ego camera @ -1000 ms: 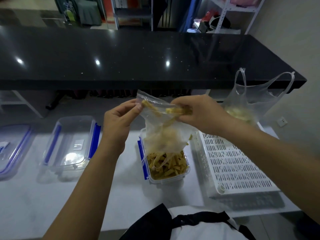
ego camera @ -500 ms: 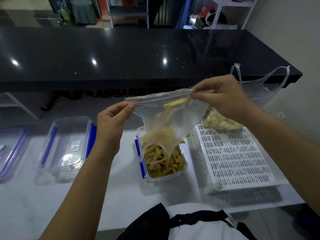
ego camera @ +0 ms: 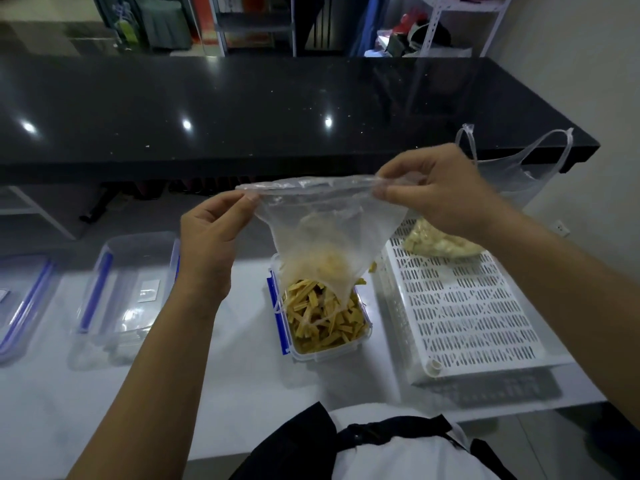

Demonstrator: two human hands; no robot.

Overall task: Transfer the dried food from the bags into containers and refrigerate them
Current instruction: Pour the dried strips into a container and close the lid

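A clear plastic bag (ego camera: 325, 237) hangs upside down over a clear container with blue clips (ego camera: 360, 344). My left hand (ego camera: 211, 244) pinches its left corner and my right hand (ego camera: 436, 188) pinches its right corner, stretching the edge flat. Yellow dried strips (ego camera: 322, 320) fill the container, and the bag's lower end touches them. A second clear bag (ego camera: 519, 174) with handles stands at the right, with pale dried food (ego camera: 440, 242) in it, resting on a white slotted tray (ego camera: 467, 317).
An empty clear container with blue clips (ego camera: 128, 292) sits to the left, and another (ego camera: 17, 306) lies at the far left edge. A black counter (ego camera: 242, 109) runs across behind the white table (ego camera: 207, 393). A wall stands at the right.
Both hands have lifted and spread apart, pulling the bag's upper edge taut. The loose strips seen in the bag earlier are now gone from it.
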